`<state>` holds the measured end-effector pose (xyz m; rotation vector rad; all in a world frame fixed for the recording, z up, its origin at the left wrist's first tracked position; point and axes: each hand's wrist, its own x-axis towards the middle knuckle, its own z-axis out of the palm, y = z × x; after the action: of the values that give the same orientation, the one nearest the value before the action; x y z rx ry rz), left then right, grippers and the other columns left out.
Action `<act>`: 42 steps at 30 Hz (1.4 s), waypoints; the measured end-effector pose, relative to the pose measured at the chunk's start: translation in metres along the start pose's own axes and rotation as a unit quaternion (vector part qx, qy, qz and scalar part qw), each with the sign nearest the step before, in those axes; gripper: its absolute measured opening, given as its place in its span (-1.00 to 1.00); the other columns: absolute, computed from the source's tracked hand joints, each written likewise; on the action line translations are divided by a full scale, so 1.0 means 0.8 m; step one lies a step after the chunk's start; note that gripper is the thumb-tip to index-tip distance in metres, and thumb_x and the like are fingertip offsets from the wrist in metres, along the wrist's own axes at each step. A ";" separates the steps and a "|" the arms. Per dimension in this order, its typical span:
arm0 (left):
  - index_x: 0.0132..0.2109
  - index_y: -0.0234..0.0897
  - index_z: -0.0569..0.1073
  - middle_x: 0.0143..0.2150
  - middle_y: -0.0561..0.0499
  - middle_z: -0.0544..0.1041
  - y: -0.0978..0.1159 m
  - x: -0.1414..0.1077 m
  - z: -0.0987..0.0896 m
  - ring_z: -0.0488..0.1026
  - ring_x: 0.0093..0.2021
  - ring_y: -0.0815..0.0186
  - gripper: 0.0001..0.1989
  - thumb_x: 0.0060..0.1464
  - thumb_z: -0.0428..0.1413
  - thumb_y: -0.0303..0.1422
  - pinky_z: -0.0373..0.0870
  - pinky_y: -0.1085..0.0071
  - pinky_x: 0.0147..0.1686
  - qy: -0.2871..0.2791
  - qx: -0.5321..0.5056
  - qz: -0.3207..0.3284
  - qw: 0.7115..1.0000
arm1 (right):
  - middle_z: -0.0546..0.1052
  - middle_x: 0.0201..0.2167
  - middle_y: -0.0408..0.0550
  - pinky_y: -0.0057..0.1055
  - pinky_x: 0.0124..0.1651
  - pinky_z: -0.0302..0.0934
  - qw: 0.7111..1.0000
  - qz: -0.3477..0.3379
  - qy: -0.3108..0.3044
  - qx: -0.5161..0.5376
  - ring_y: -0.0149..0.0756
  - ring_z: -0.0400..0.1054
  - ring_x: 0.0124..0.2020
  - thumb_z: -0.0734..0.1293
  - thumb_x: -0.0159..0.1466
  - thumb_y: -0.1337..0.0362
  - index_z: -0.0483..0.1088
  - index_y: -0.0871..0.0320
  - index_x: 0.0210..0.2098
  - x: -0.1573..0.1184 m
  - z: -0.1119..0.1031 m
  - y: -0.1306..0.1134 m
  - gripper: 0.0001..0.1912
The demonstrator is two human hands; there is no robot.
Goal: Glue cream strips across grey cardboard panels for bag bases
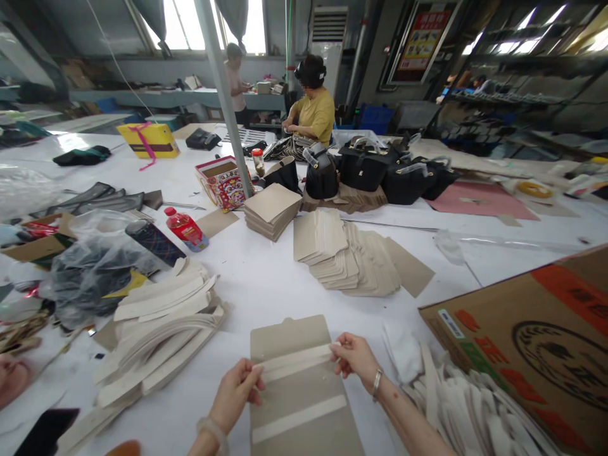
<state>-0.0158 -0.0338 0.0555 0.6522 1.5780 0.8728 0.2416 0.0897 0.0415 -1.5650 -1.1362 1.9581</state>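
A grey-beige board (294,392) with a small tab on its far edge lies on the white table in front of me. One pale strip (299,419) crosses its nearer part. Across its farther part stretches a second pale strip (298,363). My left hand (237,387) pinches that strip's left end at the board's left edge. The right end is pinched between the fingertips of my right hand (355,360), which wears a metal bracelet. Curved pale strips (166,326) are piled at the left. More pale strips (475,405) lie in a heap at the right.
Stacked boards (273,209) and a fanned pile of boards (346,253) lie beyond. A printed carton (536,342) stands at the right. Left are a red bottle (186,229) and plastic bags (90,266). Black handbags (363,168) and a person in yellow (319,114) are farther back.
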 end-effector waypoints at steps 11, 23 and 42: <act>-0.42 -0.26 0.30 -0.58 0.11 0.43 -0.001 0.081 -0.024 0.35 -0.66 0.40 -0.62 -0.23 0.08 -0.02 0.22 0.50 -0.70 0.106 0.032 -0.071 0.991 | 0.37 -0.72 -0.26 -0.60 -0.82 0.01 0.996 0.015 0.037 -0.078 -0.50 0.20 -0.81 0.24 0.04 0.24 0.21 0.18 -0.54 0.099 0.002 0.000 -0.86; -0.46 -0.32 0.39 -0.61 0.07 0.46 -0.026 0.094 -0.025 0.25 -0.77 0.47 -0.64 -0.17 0.05 -0.06 0.07 0.51 -0.76 0.189 0.072 -0.027 0.979 | 0.27 -0.81 -0.30 -0.58 -0.84 -0.15 0.989 -0.013 0.062 -0.137 -0.54 0.06 -0.88 0.24 0.02 0.04 0.20 0.14 -0.60 0.106 0.006 0.011 -0.71; -0.48 -0.31 0.41 -0.60 0.07 0.46 -0.022 0.095 -0.019 0.25 -0.74 0.45 -0.57 -0.15 0.03 0.03 0.20 0.46 -0.65 0.225 0.096 -0.035 0.969 | 0.27 -0.79 -0.31 -0.57 -0.84 -0.05 0.986 -0.003 0.084 -0.141 -0.48 0.15 -0.86 0.24 0.02 0.05 0.20 0.13 -0.57 0.110 0.010 0.017 -0.72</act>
<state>-0.0440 0.0146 -0.0012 0.5536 2.1029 0.8610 0.2102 0.1426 -0.0236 -1.8267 -1.3911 1.6786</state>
